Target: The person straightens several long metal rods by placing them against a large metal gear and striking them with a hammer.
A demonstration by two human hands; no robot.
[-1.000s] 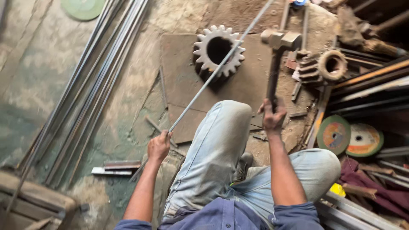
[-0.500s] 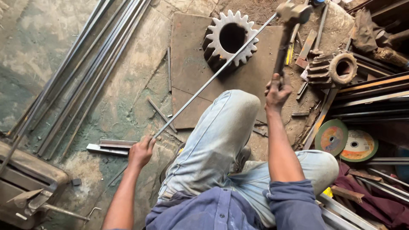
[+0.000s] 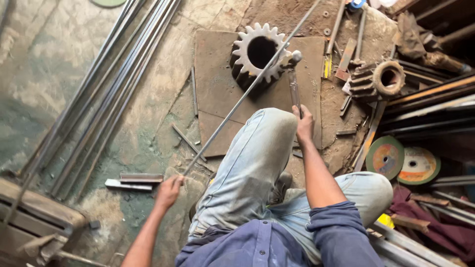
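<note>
one long thin steel rod (image 3: 247,91) runs on a slant from the lower left of the frame up to the top edge right of centre, crossing over the big toothed gear (image 3: 258,53) that lies on a flat rusty steel plate (image 3: 217,94) in the upper middle. the left hand (image 3: 168,192) holds the rod's lower end, fingers wrapped shut around it, low and left of centre, above the dusty concrete floor (image 3: 64,54). the right hand (image 3: 303,123) sits just right of centre, fingers clamped on the handle of a hammer (image 3: 293,79), whose head lies right beside the rod at the gear's right edge; whether head and rod touch cannot be told. between the two hands a bent knee in pale jeans (image 3: 257,163) rises, and blue sleeves fill the bottom edge.

just left of the left hand two short flat steel pieces (image 3: 133,181) lie on the floor. a bundle of long thin bars (image 3: 104,94) runs diagonally through the left half of the frame. at the right of the plate stands a smaller rusty gear (image 3: 378,81) among loose metal scraps. further right, near the edge, dark stacked steel sections (image 3: 430,106) lie, and below them two round cutting discs (image 3: 403,160), one green and one yellowish, overlap. a dark red cloth (image 3: 445,227) lies in the lower right corner.
</note>
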